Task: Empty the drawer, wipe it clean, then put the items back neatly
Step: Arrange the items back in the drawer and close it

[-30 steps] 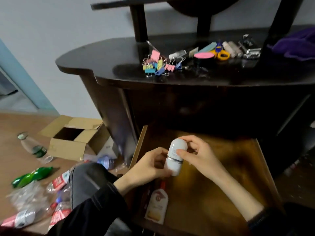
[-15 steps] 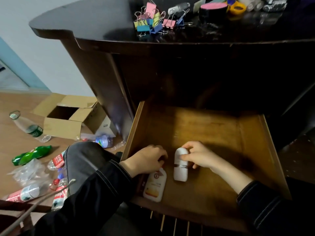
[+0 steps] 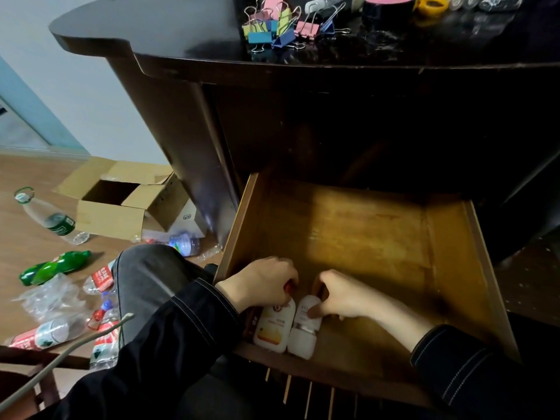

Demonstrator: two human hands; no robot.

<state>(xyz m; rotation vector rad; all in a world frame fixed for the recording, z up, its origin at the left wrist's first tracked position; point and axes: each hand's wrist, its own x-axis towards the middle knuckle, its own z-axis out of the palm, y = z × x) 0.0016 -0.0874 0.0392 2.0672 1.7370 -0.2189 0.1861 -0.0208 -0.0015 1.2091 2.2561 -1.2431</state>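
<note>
At the front-left corner of the drawer (image 3: pixel 472 268), restocking apparently: left hand (image 3: pixel 260 283) grips orange-labelled bottle (image 3: pixel 274 325), right hand (image 3: pixel 339 295) pinches white container (image 3: pixel 304 328); next, fetch binder clips (image 3: pixel 272 28).

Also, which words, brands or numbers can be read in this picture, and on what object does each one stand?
No text can be read for certain.
Orange-label bottle: red round logo and small print, blurred.
White capsule bottle: faint grey letters, unreadable.
Red-label bottle on the floor: white lettering, blurred.
Cardboard box: dark side print, too small.
</note>
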